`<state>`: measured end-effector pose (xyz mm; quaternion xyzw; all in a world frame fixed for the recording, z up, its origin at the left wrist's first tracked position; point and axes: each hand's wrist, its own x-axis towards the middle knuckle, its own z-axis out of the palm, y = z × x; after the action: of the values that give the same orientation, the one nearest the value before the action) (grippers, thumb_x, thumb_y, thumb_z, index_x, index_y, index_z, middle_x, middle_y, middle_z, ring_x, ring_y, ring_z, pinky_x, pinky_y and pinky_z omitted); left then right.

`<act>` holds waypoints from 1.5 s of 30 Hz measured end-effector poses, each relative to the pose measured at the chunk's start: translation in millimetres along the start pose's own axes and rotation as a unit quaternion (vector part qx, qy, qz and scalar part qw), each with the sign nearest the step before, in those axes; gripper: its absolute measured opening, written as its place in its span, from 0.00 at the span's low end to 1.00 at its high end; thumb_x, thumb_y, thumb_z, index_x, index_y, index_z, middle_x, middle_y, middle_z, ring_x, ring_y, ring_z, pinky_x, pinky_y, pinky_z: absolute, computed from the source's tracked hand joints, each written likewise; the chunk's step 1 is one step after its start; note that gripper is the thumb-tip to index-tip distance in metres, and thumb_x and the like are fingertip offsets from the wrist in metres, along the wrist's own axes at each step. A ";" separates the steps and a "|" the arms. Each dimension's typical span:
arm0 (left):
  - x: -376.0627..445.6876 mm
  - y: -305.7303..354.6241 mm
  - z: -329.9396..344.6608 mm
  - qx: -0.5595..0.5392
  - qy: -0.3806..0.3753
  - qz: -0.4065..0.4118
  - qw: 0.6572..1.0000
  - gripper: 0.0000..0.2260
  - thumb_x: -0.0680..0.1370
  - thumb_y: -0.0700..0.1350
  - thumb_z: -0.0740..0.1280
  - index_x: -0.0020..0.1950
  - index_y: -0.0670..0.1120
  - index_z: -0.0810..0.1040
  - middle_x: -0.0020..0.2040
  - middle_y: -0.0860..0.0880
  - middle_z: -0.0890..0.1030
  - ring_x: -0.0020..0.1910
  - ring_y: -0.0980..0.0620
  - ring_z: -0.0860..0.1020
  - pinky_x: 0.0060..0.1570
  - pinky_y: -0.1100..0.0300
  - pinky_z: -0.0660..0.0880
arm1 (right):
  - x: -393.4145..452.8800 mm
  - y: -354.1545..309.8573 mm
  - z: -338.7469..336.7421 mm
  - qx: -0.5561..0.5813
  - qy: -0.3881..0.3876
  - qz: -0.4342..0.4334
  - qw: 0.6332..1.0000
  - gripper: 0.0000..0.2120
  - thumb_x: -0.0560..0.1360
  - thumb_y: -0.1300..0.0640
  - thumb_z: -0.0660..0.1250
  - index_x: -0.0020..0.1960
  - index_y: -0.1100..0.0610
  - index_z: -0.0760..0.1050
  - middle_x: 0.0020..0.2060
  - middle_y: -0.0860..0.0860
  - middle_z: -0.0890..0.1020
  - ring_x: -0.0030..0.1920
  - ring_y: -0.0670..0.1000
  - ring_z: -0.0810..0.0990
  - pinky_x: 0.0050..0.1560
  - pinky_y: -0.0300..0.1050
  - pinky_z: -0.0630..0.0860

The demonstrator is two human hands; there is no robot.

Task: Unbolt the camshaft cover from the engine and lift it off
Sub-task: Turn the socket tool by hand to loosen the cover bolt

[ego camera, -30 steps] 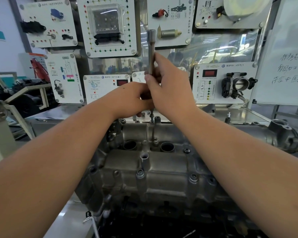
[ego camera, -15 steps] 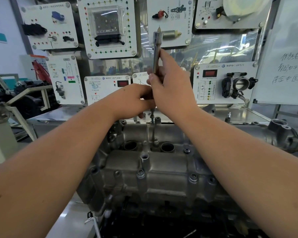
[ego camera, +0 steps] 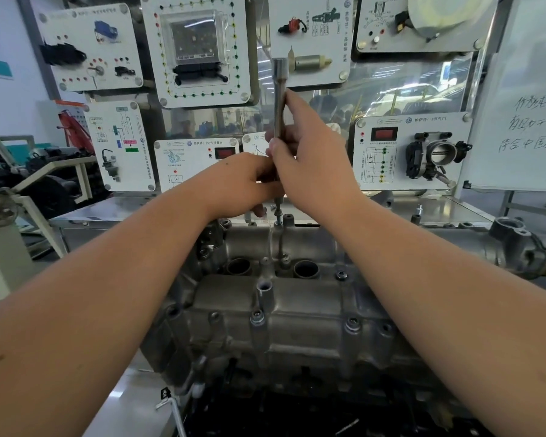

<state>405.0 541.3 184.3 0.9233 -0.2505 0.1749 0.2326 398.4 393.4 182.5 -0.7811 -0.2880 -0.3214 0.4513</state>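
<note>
Now upright again after tilting a moment ago, the driver (ego camera: 279,99) stands pinched in the right hand (ego camera: 309,159), the left hand (ego camera: 243,184) curled round its lower shaft; below the fingers, a far-edge bolt (ego camera: 278,216) rises from the cover (ego camera: 297,310), likely nearly free.

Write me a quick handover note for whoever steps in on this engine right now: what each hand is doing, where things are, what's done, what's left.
Right hand grips the long socket extension, which stands upright over a bolt at the far edge of the camshaft cover.
Left hand holds the tool's lower end, just above that bolt.
The bolt sticks up, apparently partly unscrewed.
The cover is on the engine, not yet lifted. Several near-side bolts sit in their holes.
Left: finish this bolt, remove the rest, then lift the cover.
</note>
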 end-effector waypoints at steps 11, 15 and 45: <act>1.7 -0.8 0.7 -0.003 0.001 -0.008 1.000 0.07 0.82 0.50 0.64 0.48 0.59 0.79 0.36 0.70 0.81 0.33 0.63 0.82 0.30 0.76 0.69 | 2.6 5.1 0.5 -0.017 0.005 -0.009 1.000 0.20 0.81 0.59 0.63 0.72 0.55 0.69 0.50 0.50 0.84 0.50 0.51 0.82 0.56 0.50 0.79; 1.1 2.2 -0.7 0.009 0.003 -0.003 1.000 0.10 0.82 0.49 0.66 0.42 0.61 0.75 0.32 0.70 0.80 0.29 0.65 0.80 0.29 0.76 0.69 | 0.2 4.9 1.3 -0.009 0.012 -0.014 1.000 0.26 0.79 0.57 0.67 0.76 0.50 0.66 0.50 0.47 0.83 0.51 0.49 0.82 0.56 0.43 0.77; 2.1 2.2 2.2 -0.003 0.006 -0.019 1.000 0.06 0.78 0.51 0.63 0.43 0.58 0.78 0.38 0.65 0.83 0.31 0.62 0.82 0.29 0.76 0.69 | 4.6 5.4 3.6 -0.024 0.017 -0.011 0.999 0.17 0.80 0.60 0.64 0.68 0.53 0.73 0.48 0.49 0.84 0.49 0.50 0.82 0.55 0.50 0.79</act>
<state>406.0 537.6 184.1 0.9260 -0.2320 0.1755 0.2405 406.1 395.0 181.8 -0.7829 -0.2807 -0.3468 0.4336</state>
